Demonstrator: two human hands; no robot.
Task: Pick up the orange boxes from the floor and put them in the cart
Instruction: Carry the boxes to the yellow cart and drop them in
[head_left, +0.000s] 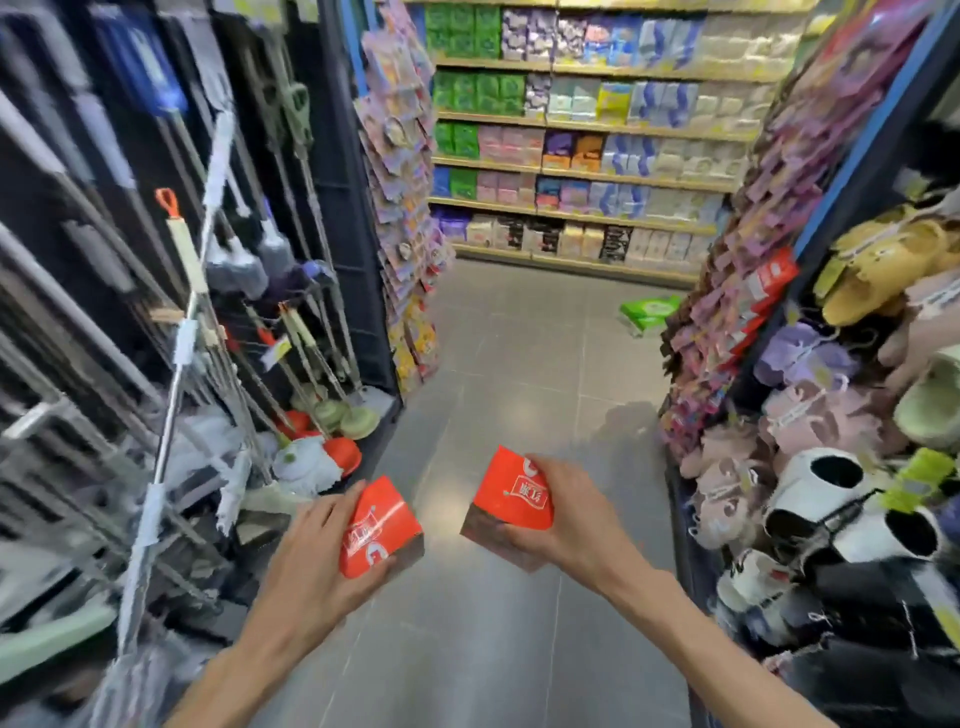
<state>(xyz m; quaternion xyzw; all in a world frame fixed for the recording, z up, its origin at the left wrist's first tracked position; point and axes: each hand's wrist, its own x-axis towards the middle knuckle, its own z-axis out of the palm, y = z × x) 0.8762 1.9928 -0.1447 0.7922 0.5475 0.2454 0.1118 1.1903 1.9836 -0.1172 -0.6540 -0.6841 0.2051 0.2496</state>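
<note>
I see two orange boxes, left one (378, 530) and right one (511, 499), both with white print and dark brown lower bands. Floor (519, 374) grey tile. Green-white pack (647, 312) on it. Slippers (810, 493) black-and-white.

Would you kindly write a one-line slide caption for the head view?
Store aisle: left hand and right hand each hold an orange box above the grey floor.

Left hand (311, 551) grips one orange box (379, 527), right hand (566, 512) grips a second orange box (511, 501), both held above the grey floor (498, 364) mid-aisle. Mops (218, 291) left, slippers (852, 467) right, green pack (649, 312) on floor ahead.
</note>
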